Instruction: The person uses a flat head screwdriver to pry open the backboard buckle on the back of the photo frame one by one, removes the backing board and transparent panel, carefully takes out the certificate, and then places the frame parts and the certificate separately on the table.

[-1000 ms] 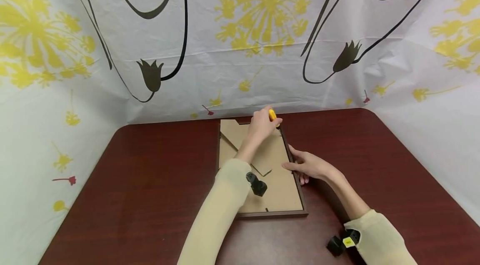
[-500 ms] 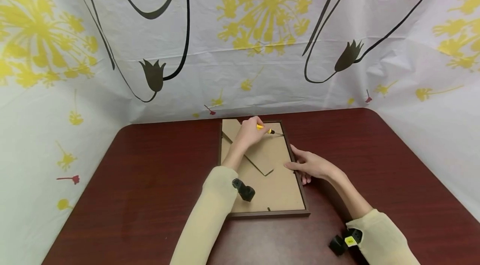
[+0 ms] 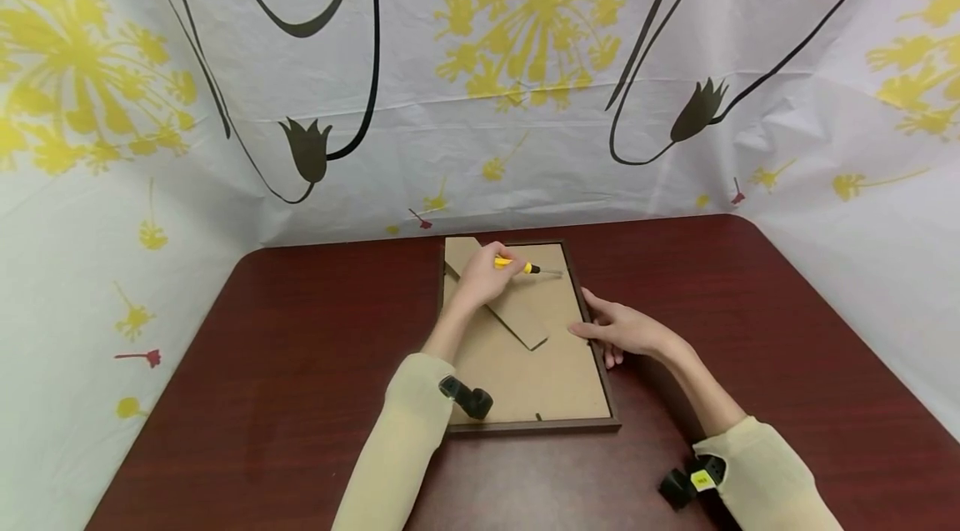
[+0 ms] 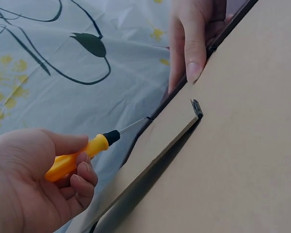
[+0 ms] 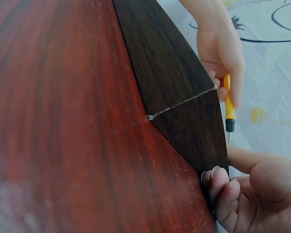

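My left hand (image 3: 482,274) grips the yellow handle of a screwdriver (image 4: 99,144) with a black collar and thin metal shaft. In the left wrist view its tip is right at a small dark tab on the frame's edge. A dark brown picture frame (image 3: 540,427) lies face down on the table, showing its tan backing board (image 3: 547,385). A long easel-stand flap (image 3: 527,318) slants across the board. My right hand (image 3: 633,333) holds the frame's right side, thumb over the backing, fingers curled against the outer edge (image 5: 203,131).
The glossy reddish-brown table (image 3: 322,381) extends on both sides of the frame. Behind it hangs a white cloth (image 3: 420,181) with yellow flowers and dark stems. Black wrist cameras sit on both sleeves, the right one (image 3: 678,485) low beside the table surface.
My left hand has moved left and toward me from the frame's far right corner, and the screwdriver has swung from upright to nearly flat, pointing right. My right hand stays on the frame.
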`<state>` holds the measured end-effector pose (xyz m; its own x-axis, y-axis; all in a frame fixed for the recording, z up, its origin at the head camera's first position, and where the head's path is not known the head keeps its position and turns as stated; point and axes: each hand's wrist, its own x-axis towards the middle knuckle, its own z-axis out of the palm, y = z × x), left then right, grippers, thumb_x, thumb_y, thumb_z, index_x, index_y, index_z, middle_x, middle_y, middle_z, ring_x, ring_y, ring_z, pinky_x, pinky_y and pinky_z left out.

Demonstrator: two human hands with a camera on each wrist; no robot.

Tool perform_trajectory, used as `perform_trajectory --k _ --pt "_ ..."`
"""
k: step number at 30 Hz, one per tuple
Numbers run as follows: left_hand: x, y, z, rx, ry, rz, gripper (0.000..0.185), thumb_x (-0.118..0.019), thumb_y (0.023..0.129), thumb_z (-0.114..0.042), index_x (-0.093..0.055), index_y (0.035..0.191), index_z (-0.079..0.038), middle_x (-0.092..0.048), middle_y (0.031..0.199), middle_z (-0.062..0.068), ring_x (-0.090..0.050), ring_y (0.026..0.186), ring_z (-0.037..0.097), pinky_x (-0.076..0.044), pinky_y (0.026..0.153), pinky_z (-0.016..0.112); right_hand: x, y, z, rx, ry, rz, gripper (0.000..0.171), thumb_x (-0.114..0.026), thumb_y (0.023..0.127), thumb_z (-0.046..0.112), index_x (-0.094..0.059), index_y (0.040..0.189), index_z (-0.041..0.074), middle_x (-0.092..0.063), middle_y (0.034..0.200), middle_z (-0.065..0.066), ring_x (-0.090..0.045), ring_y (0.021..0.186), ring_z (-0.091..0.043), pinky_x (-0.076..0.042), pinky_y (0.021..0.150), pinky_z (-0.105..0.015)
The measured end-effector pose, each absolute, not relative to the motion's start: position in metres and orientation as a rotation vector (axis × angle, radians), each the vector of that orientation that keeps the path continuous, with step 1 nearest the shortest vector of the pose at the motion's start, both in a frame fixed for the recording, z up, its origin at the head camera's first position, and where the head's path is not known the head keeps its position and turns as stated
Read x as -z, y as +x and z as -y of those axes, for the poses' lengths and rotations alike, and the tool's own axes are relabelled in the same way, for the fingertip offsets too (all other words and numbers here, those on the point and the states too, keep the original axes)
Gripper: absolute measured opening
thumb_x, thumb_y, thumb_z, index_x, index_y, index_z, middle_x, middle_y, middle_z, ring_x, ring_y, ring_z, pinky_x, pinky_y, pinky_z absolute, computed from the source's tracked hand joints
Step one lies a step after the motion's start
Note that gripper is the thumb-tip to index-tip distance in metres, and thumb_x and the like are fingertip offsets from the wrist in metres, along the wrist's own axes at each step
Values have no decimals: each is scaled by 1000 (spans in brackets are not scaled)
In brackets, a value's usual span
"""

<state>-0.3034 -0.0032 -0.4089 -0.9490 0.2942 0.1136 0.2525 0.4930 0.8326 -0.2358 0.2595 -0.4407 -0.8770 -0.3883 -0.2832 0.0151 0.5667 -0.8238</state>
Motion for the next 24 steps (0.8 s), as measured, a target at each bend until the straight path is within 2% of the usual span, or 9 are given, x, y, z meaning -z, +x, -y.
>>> perform_trajectory --k 6,13,15,19,24 --pt "408 -295 16 -1583 496 -2601 25 -67 98 -24 -65 110 -1 -68 91 17 -56 69 15 -45 65 24 440 -236 -259 1244 -290 -2369 92 -64 100 40 -4 162 9 -57 68 -11 -61 52 -24 -53 53 -34" --pt "406 -280 29 -1698 513 -2487 23 -66 100 -22 -63 111 -2 -64 81 27 -53 62 20 -40 57 24 440 -235 -260 1248 -296 -2370 92 -64 99 41 -4 162 10 -57 68 -11 -62 53 -27 -53 54 -35" --pt "406 -277 31 -1718 513 -2456 22 -66 100 -22 -63 110 -3 -61 76 25 -51 59 19 -37 55 24 440 -235 -261 1243 -302 -2375 92 -64 99 41 -4 162 10 -57 67 -12 -61 53 -28 -52 54 -35" --pt "404 -271 33 -1729 495 -2418 22 -66 100 -22 -62 110 -3 -57 68 14 -49 58 17 -36 55 24 440 -235 -263 1242 -312 -2380 92 -65 99 40 -5 162 11 -57 66 -12 -61 53 -29 -52 54 -35" --pt "402 -264 35 -1753 478 -2355 22 -66 100 -21 -61 111 -2 -57 69 14 -50 63 28 -38 56 25 441 -234 -261 1253 -314 -2375 92 -65 99 40 -6 162 9 -58 67 -12 -62 52 -28 -52 54 -35"
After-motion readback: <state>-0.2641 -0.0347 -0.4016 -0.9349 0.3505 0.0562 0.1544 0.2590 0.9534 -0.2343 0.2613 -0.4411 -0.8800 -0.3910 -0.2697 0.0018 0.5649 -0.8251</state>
